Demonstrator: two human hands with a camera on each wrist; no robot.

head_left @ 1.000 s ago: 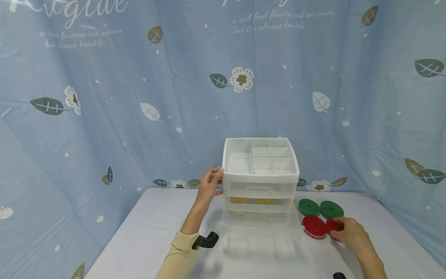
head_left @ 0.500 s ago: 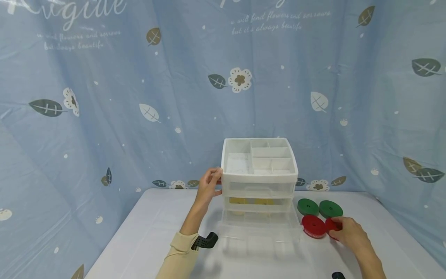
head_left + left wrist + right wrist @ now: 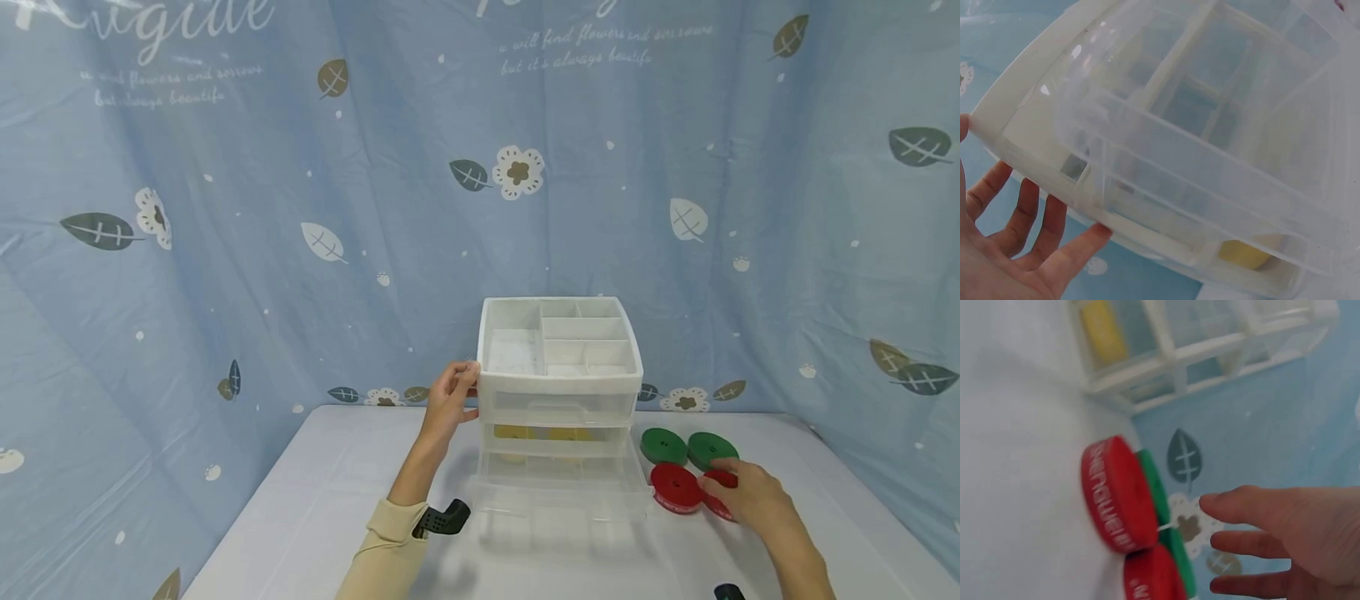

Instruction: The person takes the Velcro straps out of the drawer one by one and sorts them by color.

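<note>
My left hand (image 3: 447, 400) touches the left side of a white plastic drawer unit (image 3: 561, 383); in the left wrist view its spread fingertips lie along the unit's edge. A clear lower drawer (image 3: 562, 500) is pulled out toward me. To the right of the unit, my right hand (image 3: 756, 500) is over the right-hand red roll (image 3: 720, 507), thumb and fingers spread apart. The right wrist view shows a gap between these fingers and the rolls. Beside that roll lies another red roll (image 3: 677, 487) with white lettering on its edge.
Two green rolls (image 3: 663, 446) lie just behind the red ones. Yellow round things (image 3: 513, 433) show through the unit's middle drawer. On top is a divided tray (image 3: 517, 346). A patterned blue curtain (image 3: 405, 208) hangs behind the white table (image 3: 322, 500).
The right hand's thumb and fingers have spread off the right-hand red roll and moved slightly up and left over it. The left hand stays at the drawer unit.
</note>
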